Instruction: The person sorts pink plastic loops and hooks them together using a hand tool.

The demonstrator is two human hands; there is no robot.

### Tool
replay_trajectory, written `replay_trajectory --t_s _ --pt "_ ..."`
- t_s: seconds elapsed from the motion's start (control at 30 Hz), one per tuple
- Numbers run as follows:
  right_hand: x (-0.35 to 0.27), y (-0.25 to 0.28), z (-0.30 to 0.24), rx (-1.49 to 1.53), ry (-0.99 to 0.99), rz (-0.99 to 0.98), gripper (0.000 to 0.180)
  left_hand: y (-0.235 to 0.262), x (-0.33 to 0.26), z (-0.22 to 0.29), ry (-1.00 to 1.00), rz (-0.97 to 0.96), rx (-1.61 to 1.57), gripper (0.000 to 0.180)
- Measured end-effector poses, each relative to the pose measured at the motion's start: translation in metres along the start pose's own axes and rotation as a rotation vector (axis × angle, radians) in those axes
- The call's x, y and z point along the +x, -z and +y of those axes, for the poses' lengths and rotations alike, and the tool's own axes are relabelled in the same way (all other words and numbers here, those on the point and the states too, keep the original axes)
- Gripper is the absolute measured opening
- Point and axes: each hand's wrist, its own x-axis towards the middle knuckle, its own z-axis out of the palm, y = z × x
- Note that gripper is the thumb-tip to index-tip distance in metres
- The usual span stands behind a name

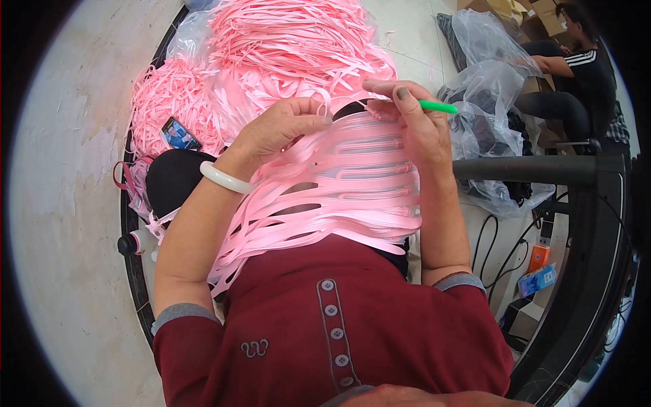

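Pink zippers (339, 197) lie side by side across my lap, their sliders lined up towards the right. My left hand (281, 132), with a white bangle (226, 178) on its wrist, is closed in a pinch on a pink zipper, whose narrow end loops up above the fingertips. Facing it, my right hand (424, 125) is closed around a slim green stick-like tool (437, 106); one end pokes out to the right, and the working end is hidden. The right fingertips also meet a bit of pink zipper by the slider ends.
Beyond my lap rises a big pile of pink zippers (291, 34), with a tangled heap (169, 102) and a phone (181, 134) at left. On the right are a black metal frame (525, 171), clear plastic bags (485, 102) and cables. A person (576, 74) sits at far right.
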Motion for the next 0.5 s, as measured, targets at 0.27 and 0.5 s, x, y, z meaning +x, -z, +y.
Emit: replay_trajectory --t_s 0.27,0.5 --pt "-0.004 0.003 0.001 0.229 0.086 0.068 0.053 -0.002 0.003 -0.002 -0.001 0.213 -0.380 0.025" --pt "-0.015 0.005 0.003 0.202 -0.118 0.000 0.042 -0.017 0.003 0.003 0.210 0.315 -0.493 0.030"
